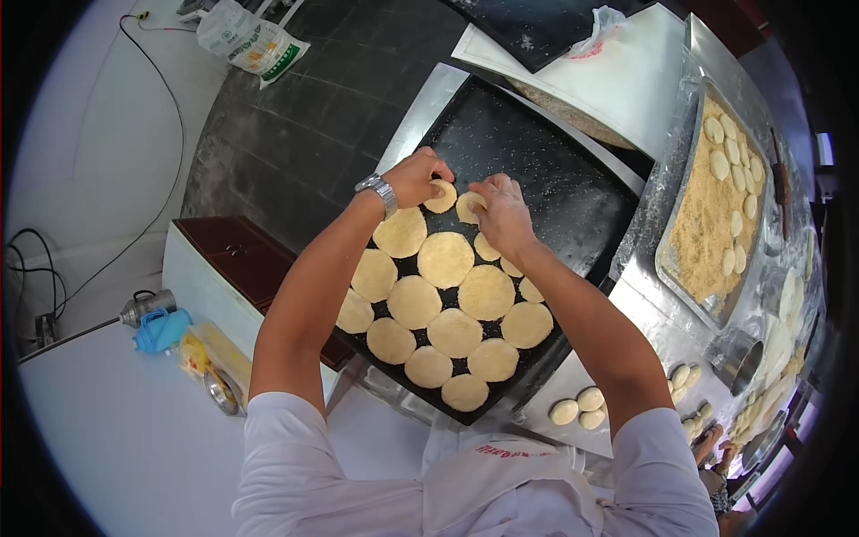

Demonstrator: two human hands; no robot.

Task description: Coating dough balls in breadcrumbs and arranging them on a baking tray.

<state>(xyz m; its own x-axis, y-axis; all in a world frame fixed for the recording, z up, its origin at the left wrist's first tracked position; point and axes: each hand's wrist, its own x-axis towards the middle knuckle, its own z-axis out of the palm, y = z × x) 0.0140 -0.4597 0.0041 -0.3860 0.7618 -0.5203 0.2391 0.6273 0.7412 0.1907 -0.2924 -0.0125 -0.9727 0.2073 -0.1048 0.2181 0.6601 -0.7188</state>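
Observation:
A black baking tray lies in front of me, its near part covered with several flat round dough discs coated in pale crumbs. My left hand, with a metal watch at the wrist, grips the edge of a small dough disc at the tray's left side. Just to its right, my right hand pinches another small dough disc between thumb and fingers. Both small discs are low over or on the tray; which, I cannot tell. Part of a few discs is hidden under my forearms.
At right, a metal tray of crumbs holds oval dough pieces. Dough balls and a metal container stand nearer. A rolling pin lies far right. Another person's hands show lower right. A white board lies beyond.

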